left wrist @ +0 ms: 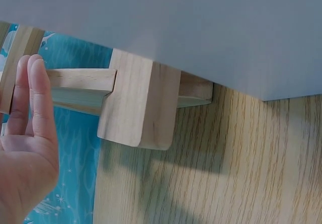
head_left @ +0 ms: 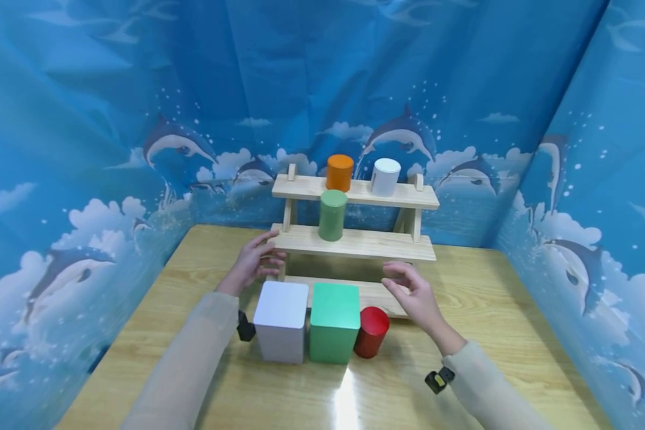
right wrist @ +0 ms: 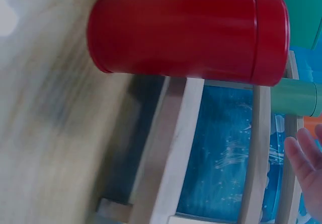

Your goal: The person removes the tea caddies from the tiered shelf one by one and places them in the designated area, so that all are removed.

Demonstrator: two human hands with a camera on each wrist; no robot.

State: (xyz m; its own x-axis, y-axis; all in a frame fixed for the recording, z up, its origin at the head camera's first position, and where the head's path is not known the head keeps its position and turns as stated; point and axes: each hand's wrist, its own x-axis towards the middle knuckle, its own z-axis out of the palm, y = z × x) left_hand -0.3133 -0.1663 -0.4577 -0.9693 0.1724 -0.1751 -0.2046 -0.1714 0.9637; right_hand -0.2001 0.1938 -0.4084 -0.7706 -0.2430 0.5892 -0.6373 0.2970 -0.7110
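Observation:
A three-tier wooden shelf (head_left: 376, 240) stands on the table. My left hand (head_left: 254, 260) is at the left end of its middle board, fingers extended; the left wrist view shows the straight fingers overlapping a wooden part. My right hand (head_left: 412, 291), its fingers loosely bent with nothing between them, hovers in front of the right side of the lower boards. A green canister (head_left: 332, 216) stands on the middle board. Up on the top board are an orange canister (head_left: 339, 173) and a white canister (head_left: 385, 177).
In front of the shelf, a white box (head_left: 281, 322), a green box (head_left: 334, 323) and a red canister (head_left: 372, 332) stand side by side on the wooden table (head_left: 279, 400). Blue dolphin-print curtains (head_left: 301, 71) hang behind and at both sides. Each wrist wears a small black device.

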